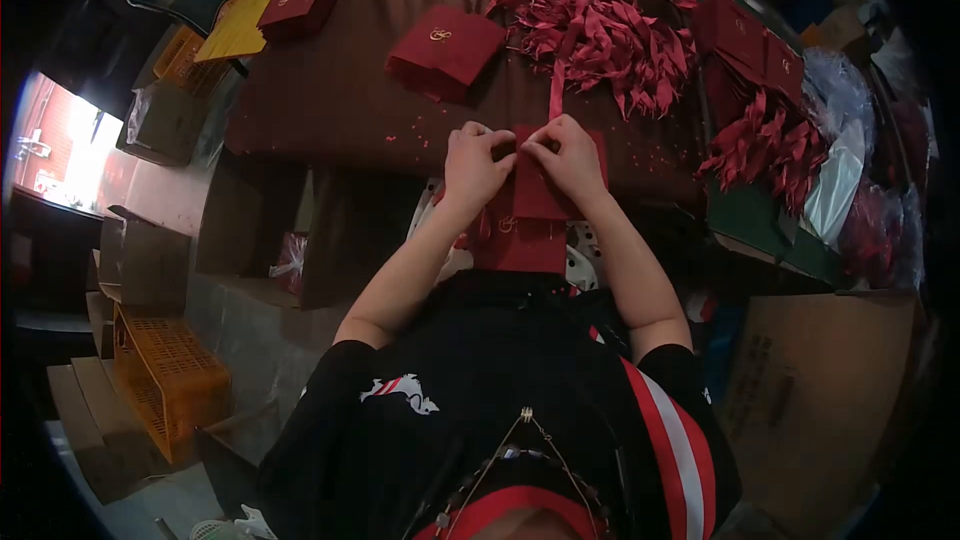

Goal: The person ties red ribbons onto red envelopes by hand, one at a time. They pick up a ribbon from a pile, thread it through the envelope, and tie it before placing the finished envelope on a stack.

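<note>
Both hands work close together over a red folder-like piece at the table's front edge. A gold emblem marks its lower part, which rests toward my lap. With thumb and fingers pinched, my left hand is at the left edge of the red piece; what it grips is too small to make out. My right hand pinches at the upper part of the piece, where a red ribbon runs up from the fingers. Beyond lies a large heap of cut red ribbons.
A stack of red emblem-marked pieces and a smaller stack lie on the brown-covered table. To the right, a green box stands below more red pieces and ribbons. Cartons and an orange crate flank me.
</note>
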{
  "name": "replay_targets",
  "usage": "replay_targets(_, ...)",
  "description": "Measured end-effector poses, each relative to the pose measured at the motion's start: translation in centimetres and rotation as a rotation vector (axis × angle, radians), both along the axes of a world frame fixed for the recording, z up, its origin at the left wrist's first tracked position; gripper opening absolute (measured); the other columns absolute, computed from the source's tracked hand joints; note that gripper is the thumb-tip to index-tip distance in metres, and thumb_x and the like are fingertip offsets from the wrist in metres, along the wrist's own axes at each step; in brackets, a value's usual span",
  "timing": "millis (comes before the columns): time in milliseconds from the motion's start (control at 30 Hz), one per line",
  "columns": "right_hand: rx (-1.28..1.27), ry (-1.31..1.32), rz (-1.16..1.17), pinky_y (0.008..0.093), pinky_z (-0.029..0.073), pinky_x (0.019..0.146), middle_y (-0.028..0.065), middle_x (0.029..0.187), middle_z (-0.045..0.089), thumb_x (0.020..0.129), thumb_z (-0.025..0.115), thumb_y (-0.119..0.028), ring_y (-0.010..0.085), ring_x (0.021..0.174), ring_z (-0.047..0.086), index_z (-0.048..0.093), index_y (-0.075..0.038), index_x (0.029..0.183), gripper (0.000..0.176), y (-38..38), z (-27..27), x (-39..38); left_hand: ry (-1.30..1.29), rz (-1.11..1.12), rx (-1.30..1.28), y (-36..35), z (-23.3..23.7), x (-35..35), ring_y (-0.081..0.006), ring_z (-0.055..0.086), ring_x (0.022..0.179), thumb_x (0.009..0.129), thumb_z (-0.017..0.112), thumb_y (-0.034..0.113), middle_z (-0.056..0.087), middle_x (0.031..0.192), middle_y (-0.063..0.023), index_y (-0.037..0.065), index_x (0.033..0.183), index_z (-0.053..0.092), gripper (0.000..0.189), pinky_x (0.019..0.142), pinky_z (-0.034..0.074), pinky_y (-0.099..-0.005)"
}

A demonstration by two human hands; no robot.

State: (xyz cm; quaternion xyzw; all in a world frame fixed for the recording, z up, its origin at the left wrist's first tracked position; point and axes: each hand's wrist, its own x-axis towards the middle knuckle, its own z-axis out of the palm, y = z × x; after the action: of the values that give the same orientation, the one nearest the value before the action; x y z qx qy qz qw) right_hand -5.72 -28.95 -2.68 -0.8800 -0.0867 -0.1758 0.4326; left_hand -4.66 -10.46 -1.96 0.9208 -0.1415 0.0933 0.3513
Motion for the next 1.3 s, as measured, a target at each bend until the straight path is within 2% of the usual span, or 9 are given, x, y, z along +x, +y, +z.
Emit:
replay_targets(267, 0.347, 0.343, 0.127, 0.0331, 0.053, 0.071, 0.0064, 0.09, 0.067, 0.085, 0.082, -0.021, 0.015, 0.08, 0.067, 0.076, -0.003, 0.093, 0.02, -2.1, 2.0, -0.1, 0.202, -0.115, -0.469, -1.2, -0.6, 1.4, -0.0321, 0.06, 0.104, 0.075, 0.081, 0.015, 0.065, 0.1, -0.0106, 0.007, 0.104, 0.076, 0.03, 0.091, 0.051, -0.0417)
replay_targets(367, 0.325, 0.36, 0.148, 0.0313, 0.054, 0.069, 0.0048, 0.089, 0.066, 0.087, 0.081, -0.018, 0.0137, 0.078, 0.067, 0.075, -0.001, 0.093, 0.019, -2.8, 1.2, 0.1, 0.168, -0.163, -0.425, -1.6, -0.5, 1.4, -0.0317, 0.063, 0.099, 0.075, 0.078, 0.011, 0.064, 0.098, -0.011, 0.004, 0.099, 0.076, 0.025, 0.086, 0.052, -0.0414)
replay_targets(433, 0.35, 0.369, 0.085, 0.0269, 0.055, 0.065, 0.0036, 0.087, 0.07, 0.086, 0.08, -0.013, 0.0105, 0.077, 0.066, 0.072, 0.001, 0.092, 0.016, -2.6, 0.9, 0.2, -0.215, -0.215, -0.163, -1.8, -1.3, 1.5, -0.0315, 0.064, 0.094, 0.076, 0.074, 0.006, 0.063, 0.096, -0.0115, 0.004, 0.095, 0.075, 0.019, 0.081, 0.054, -0.0407)
replay_targets(567, 0.364, 0.363, 0.121, 0.0247, 0.053, 0.063, 0.0007, 0.083, 0.068, 0.083, 0.083, -0.012, 0.0072, 0.073, 0.063, 0.071, -0.001, 0.098, 0.022, -2.5, 1.6, -0.1, -0.182, -0.212, -0.139, -1.6, -1.5, 1.6, -0.0323, 0.064, 0.094, 0.077, 0.07, 0.004, 0.063, 0.096, -0.0104, 0.004, 0.095, 0.074, 0.018, 0.08, 0.054, -0.0411)
replay_targets(767, 0.308, 0.211, 0.076, 0.0297, 0.053, 0.069, 0.003, 0.098, 0.062, 0.078, 0.089, -0.024, 0.0106, 0.075, 0.062, 0.069, -0.004, 0.107, 0.04, -2.3, 0.1, 0.4, -0.343, -0.584, 0.155, 1.0, 1.6, 3.5, -0.0292, 0.066, 0.092, 0.087, 0.067, 0.009, 0.066, 0.097, -0.0073, 0.005, 0.094, 0.073, 0.009, 0.077, 0.055, -0.0397)
replay_targets(1067, 0.338, 0.115, -0.032, 0.0295, 0.053, 0.074, 0.007, 0.114, 0.053, 0.09, 0.08, -0.03, 0.0107, 0.077, 0.06, 0.066, -0.006, 0.111, 0.035, -3.1, -1.1, 1.2, -0.204, 0.016, -0.195, 6.4, 0.3, 3.4, -0.0316, 0.065, 0.084, 0.092, 0.066, 0.017, 0.064, 0.085, -0.0117, 0.002, 0.088, 0.071, 0.016, 0.076, 0.052, -0.0408)
replay_targets(1133, 0.412, 0.133, -0.026, 0.0285, 0.053, 0.071, 0.005, 0.109, 0.057, 0.094, 0.076, -0.027, 0.01, 0.078, 0.06, 0.065, -0.005, 0.111, 0.029, -3.4, -1.5, 1.5, -0.142, 0.086, -0.282, 5.5, -0.2, 2.3, -0.0328, 0.064, 0.092, 0.09, 0.069, 0.017, 0.065, 0.093, -0.013, 0.003, 0.096, 0.071, 0.015, 0.083, 0.05, -0.0419)
replay_targets(1200, 0.565, 0.215, -0.017, 0.0275, 0.053, 0.069, 0.0037, 0.104, 0.059, 0.095, 0.075, -0.026, 0.0096, 0.077, 0.06, 0.065, -0.006, 0.112, 0.029, -3.6, -0.6, 1.2, -0.407, 0.321, -0.24, 3.6, 0.0, 0.6, -0.0344, 0.059, 0.105, 0.087, 0.074, 0.018, 0.063, 0.108, -0.013, 0.006, 0.109, 0.068, 0.025, 0.091, 0.048, -0.0448)
replay_targets(1300, 0.787, 0.274, -0.031, 0.0253, 0.051, 0.064, 0.0007, 0.092, 0.064, 0.097, 0.073, -0.025, 0.0084, 0.075, 0.06, 0.064, -0.006, 0.115, 0.029, -3.6, 0.9, 1.4, -0.49, -0.151, -0.016, 1.7, 0.8, -2.5, -0.034, 0.051, 0.125, 0.089, 0.075, 0.022, 0.058, 0.132, -0.0126, 0.011, 0.129, 0.064, 0.043, 0.103, 0.043, -0.0489)
